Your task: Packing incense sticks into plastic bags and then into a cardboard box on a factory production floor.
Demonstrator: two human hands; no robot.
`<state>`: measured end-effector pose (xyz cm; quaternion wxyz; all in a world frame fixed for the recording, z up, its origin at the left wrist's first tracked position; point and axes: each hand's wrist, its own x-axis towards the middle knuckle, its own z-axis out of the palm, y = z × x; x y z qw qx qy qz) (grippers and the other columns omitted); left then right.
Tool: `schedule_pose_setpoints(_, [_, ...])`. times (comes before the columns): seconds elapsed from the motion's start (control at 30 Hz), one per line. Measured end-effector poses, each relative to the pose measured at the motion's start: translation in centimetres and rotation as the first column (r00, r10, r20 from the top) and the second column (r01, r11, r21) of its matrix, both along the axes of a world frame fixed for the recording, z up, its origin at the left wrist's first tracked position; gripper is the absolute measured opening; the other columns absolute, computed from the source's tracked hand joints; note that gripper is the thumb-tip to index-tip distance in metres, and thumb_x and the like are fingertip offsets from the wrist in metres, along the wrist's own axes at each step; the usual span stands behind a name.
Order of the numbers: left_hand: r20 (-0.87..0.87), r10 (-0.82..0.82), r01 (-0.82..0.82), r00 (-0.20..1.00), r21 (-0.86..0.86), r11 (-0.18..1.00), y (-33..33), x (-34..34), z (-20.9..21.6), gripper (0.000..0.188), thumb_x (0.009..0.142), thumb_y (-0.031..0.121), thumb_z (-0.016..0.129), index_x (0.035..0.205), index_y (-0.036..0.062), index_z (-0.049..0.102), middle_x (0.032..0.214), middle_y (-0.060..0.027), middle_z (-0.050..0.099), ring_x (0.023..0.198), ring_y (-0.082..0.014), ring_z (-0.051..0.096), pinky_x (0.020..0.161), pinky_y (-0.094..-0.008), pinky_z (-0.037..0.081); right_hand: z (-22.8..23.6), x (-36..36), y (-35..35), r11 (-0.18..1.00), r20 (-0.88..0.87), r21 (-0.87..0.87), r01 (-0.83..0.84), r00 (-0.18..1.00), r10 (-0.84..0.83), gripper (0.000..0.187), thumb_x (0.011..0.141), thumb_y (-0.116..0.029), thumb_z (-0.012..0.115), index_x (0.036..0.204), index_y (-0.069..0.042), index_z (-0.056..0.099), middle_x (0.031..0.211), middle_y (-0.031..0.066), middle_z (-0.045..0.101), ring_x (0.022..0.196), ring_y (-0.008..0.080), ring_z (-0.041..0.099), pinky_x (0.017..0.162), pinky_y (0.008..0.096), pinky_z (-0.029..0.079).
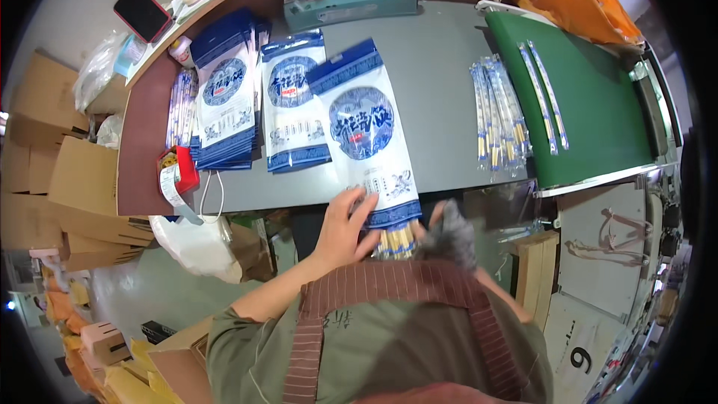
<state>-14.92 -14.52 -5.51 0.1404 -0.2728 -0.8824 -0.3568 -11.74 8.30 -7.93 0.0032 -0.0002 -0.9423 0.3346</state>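
Observation:
A white and blue printed bag (366, 135) lies at the table's front edge, its lower end overhanging toward me. Out of that end stick several wrapped chopsticks (396, 242) with gold-coloured tips. My left hand (345, 226) grips the bag's lower left side, its fingers bent over bag and chopsticks. At the other side of the chopsticks is my right hand (437, 228), with grey patterned cloth over it, perhaps a glove. Motion smears it, and most of its fingers are hidden. A similar bag (294, 101) lies just left, beside a stack of such bags (226, 93).
Wrapped chopsticks (497, 112) lie on the grey table (434, 52) at right, two more (544, 97) on a green board (591, 105). A teal sealing machine (348, 1) stands at the back. At left are a red tape dispenser (179, 168) and cardboard boxes (90, 187).

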Motion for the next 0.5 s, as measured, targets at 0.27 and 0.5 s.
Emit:
schedule_pose_setpoints(0.27, [-0.098, 0.220, -0.235, 0.971, -0.181, 0.955, -2.2, -2.0, 0.5, 0.061, 0.064, 0.005, 0.070, 0.123, 0.0048, 0.053, 0.110, -0.0164, 0.055, 0.091, -0.0363, 0.057, 0.080, -0.0437, 0.049, 2.7, -5.0, -1.1, 0.943, -0.230, 0.205, -0.262, 0.924, 0.307, 0.052, 0.083, -0.014, 0.061, 0.133, -0.014, 0.048, 0.096, 0.0139, 0.063, 0.085, 0.0335, 0.063, 0.070, 0.0419, 0.051])
schedule_pose_setpoints(0.5, [0.574, -0.049, -0.180, 0.818, 0.336, 0.924, -1.2, -0.4, 8.4, 0.034, 0.084, 0.001, 0.056, 0.118, 0.0031, 0.055, 0.067, -0.0071, 0.056, 0.061, -0.0111, 0.052, 0.058, -0.0280, 0.044, 8.0, -3.8, 0.2, 0.919, -0.438, -0.210, -0.334, 0.872, 0.217, 0.026, 0.085, -0.026, 0.066, 0.107, -0.011, 0.070, 0.088, 0.0099, 0.069, 0.070, 0.0230, 0.065, 0.066, 0.0314, 0.051])
